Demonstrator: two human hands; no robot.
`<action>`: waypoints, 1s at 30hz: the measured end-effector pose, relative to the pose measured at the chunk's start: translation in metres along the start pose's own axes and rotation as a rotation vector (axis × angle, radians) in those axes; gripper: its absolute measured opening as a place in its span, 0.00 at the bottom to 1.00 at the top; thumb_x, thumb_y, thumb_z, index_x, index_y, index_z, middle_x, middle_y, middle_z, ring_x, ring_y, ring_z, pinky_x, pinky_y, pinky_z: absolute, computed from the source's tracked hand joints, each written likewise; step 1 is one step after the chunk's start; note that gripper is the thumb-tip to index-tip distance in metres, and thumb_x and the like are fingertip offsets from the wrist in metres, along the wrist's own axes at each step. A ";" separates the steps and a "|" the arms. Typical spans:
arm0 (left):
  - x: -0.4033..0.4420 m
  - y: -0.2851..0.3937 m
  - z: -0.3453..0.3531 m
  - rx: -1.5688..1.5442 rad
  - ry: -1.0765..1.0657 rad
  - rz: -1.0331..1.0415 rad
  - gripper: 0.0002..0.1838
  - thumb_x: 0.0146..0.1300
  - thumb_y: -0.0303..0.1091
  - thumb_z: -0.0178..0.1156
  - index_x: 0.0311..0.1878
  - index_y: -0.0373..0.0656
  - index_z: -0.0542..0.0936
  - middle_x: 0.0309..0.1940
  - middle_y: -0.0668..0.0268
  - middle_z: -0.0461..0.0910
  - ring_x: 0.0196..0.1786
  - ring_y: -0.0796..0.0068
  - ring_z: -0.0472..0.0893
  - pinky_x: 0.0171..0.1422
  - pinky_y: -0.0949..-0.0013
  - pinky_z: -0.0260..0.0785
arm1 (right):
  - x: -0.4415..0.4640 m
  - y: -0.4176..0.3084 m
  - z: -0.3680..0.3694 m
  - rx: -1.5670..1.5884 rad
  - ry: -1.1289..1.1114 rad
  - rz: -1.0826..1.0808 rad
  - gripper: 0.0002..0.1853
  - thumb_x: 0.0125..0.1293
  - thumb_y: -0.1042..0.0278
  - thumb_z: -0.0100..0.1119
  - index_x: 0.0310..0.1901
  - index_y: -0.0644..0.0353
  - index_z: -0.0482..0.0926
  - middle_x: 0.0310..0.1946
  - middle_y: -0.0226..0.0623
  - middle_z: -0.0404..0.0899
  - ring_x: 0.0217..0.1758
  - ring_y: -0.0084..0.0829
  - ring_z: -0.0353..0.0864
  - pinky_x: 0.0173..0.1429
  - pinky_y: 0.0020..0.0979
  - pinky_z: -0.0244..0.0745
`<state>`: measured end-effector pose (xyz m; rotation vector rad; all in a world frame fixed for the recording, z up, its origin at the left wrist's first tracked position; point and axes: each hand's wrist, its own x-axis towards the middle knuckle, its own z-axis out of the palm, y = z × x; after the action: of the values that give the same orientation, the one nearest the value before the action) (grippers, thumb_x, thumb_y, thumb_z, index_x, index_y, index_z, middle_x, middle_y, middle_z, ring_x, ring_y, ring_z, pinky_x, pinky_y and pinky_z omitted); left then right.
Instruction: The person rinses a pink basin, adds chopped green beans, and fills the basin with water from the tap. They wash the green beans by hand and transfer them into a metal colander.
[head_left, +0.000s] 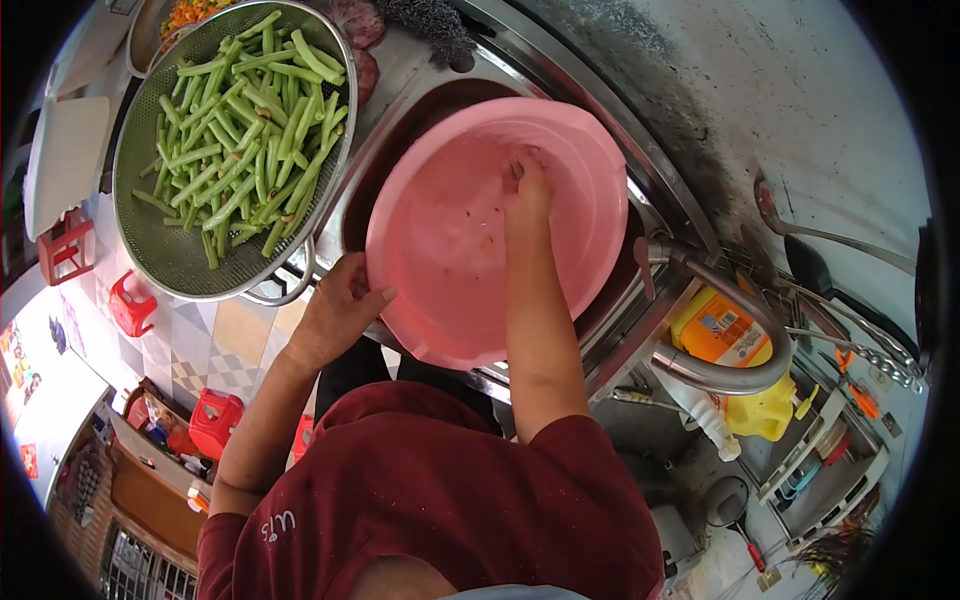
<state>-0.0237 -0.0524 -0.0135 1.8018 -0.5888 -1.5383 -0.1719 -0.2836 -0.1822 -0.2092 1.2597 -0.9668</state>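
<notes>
A large pink plastic basin (400, 180) sits in the metal sink, with water and a few small bits of debris in it. At its left rim is my left hand (345, 305), thumb on the edge and fingers curled against the side. My right hand (528, 185) reaches into the basin near the far side, its fingers bent together at the water; whatever they hold, if anything, is hidden. Left of the basin stands a metal colander (140, 215) heaped with cut green beans (245, 140).
A curved faucet (730, 375) rises right of the sink (440, 105). Beyond it are a yellow bottle (765, 410) and hanging utensils (850, 240). Behind the colander lie reddish bags (358, 25) and a bowl of chopped orange food (190, 12). Red stools (130, 303) stand on the floor.
</notes>
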 end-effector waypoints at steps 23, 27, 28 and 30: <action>0.002 -0.009 0.002 -0.013 0.067 0.096 0.19 0.57 0.33 0.58 0.48 0.32 0.69 0.34 0.62 0.77 0.35 0.76 0.75 0.39 0.74 0.68 | -0.206 -0.033 0.090 -0.506 -0.740 -1.136 0.12 0.53 0.83 0.50 0.40 0.64 0.76 0.39 0.41 0.76 0.42 0.33 0.76 0.48 0.30 0.70; -0.002 -0.001 0.003 -0.096 0.055 0.048 0.18 0.56 0.33 0.60 0.45 0.31 0.69 0.30 0.63 0.76 0.31 0.80 0.73 0.36 0.76 0.67 | -0.092 -0.036 -0.046 -0.813 -0.093 -0.445 0.14 0.58 0.78 0.50 0.47 0.63 0.72 0.38 0.34 0.73 0.39 0.25 0.73 0.44 0.26 0.71; -0.002 -0.003 0.003 -0.082 0.054 0.062 0.18 0.56 0.33 0.60 0.45 0.31 0.70 0.29 0.64 0.75 0.30 0.80 0.73 0.35 0.76 0.66 | -0.072 -0.035 -0.070 -0.738 0.060 -0.131 0.15 0.57 0.77 0.52 0.48 0.62 0.72 0.37 0.32 0.72 0.38 0.25 0.73 0.42 0.26 0.71; -0.004 -0.003 0.004 -0.081 0.065 0.069 0.18 0.56 0.33 0.59 0.45 0.31 0.70 0.29 0.64 0.75 0.30 0.81 0.72 0.35 0.76 0.66 | -0.058 -0.029 -0.094 -0.594 0.173 -0.118 0.16 0.57 0.75 0.53 0.49 0.61 0.71 0.37 0.31 0.71 0.37 0.25 0.72 0.41 0.26 0.71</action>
<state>-0.0290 -0.0483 -0.0137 1.7454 -0.5445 -1.4324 -0.2666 -0.2262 -0.1557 -0.6791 1.6902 -0.6959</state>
